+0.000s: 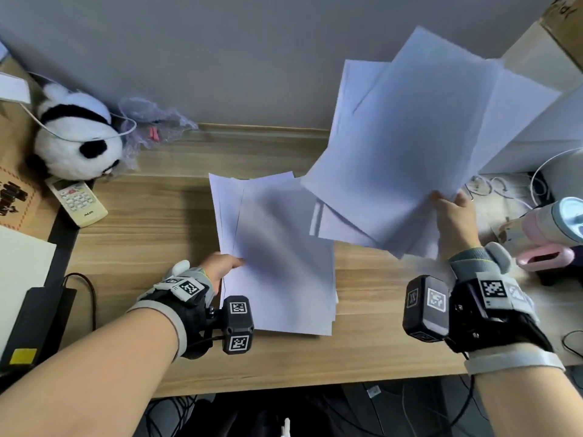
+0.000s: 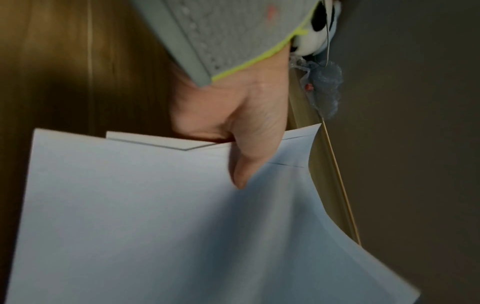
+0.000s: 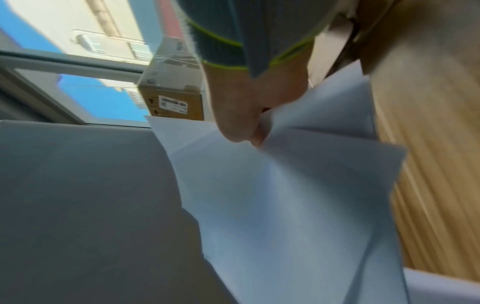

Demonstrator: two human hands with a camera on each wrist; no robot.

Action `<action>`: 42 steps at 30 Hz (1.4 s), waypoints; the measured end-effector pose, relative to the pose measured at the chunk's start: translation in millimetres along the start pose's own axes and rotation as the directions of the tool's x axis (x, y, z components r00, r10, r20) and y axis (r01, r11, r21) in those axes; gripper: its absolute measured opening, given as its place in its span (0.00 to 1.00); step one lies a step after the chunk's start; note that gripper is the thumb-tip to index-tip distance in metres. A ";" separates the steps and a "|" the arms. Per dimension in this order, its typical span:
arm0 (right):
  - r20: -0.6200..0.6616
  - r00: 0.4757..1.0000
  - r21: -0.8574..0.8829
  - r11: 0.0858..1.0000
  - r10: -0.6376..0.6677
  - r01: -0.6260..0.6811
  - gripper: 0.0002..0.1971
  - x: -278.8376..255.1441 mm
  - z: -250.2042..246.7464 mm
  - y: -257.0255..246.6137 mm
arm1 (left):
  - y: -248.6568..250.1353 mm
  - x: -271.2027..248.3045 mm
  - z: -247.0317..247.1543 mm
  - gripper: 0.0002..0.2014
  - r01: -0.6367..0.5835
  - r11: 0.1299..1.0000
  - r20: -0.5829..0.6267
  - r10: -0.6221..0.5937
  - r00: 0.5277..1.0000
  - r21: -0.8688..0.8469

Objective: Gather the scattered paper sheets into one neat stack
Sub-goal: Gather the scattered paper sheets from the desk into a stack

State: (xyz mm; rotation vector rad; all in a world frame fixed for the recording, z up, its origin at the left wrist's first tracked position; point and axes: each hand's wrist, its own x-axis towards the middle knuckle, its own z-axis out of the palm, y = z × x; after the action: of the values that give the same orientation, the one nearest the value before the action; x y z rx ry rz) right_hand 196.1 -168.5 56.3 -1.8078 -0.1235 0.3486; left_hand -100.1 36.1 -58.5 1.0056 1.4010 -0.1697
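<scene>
Several white sheets [image 1: 277, 253] lie in a rough pile at the middle of the wooden desk [image 1: 142, 222]. My left hand [image 1: 220, 269] pinches the pile's left edge, thumb on top, as the left wrist view shows with the thumb [image 2: 249, 160] pressed onto the sheets [image 2: 155, 216]. My right hand [image 1: 454, 212] holds a fanned bundle of several sheets [image 1: 419, 146] lifted above the desk at the right. In the right wrist view the fingers [image 3: 239, 123] pinch that bundle [image 3: 298, 195] at its corner.
A panda plush [image 1: 75, 134], a remote control [image 1: 77, 200] and crumpled plastic wrap [image 1: 151, 121] sit at the back left. Cardboard and a black adapter [image 1: 34, 323] lie at the left. A white box [image 1: 542, 127], cables and a pink device [image 1: 549, 241] crowd the right.
</scene>
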 end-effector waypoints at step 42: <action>0.333 0.943 0.128 0.991 -0.018 -0.026 0.06 -33.9 95.7 15.7 | 107.5 -41.9 9.5 0.10 -0.511 0.837 0.075 0.532 0.843 -0.197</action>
State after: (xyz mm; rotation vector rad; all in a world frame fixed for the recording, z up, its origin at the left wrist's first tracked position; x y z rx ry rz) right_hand 133.7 -92.9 25.4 -1.6069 -0.3268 0.6510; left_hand -33.8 75.3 28.0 1.1761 0.9606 0.2869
